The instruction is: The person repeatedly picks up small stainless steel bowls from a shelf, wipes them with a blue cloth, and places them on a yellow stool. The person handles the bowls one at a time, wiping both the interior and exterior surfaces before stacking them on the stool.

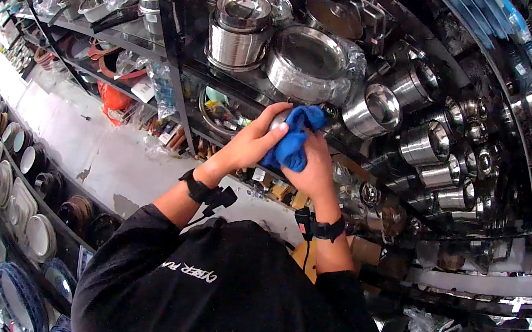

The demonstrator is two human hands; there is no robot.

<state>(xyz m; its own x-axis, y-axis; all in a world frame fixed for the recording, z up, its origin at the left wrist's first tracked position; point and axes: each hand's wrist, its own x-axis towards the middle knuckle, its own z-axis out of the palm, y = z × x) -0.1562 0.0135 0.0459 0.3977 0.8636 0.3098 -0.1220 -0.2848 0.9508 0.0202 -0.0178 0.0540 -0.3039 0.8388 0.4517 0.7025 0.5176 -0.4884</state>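
My left hand (256, 138) grips a small rounded metal item (279, 118), mostly hidden by my fingers and a cloth, so its kind cannot be told. Against its right side, my right hand (312, 166) holds a bunched blue cloth (297, 137). Both hands are close together in front of the shelf edge. Just beyond them stands a stack of wide round steel pans or trays (307, 62), partly in clear plastic wrap. To its left is a stack of steel bowls (237, 37), and to its right a steel pot (374, 111) lies tilted.
More steel pots (425, 142) fill the shelf at the right. A black shelf post (173, 40) rises left of my hands. Plates (40, 236) line a rack at the lower left. On the lower shelf are a round metal tray (206, 111) and small boxes (280, 189).
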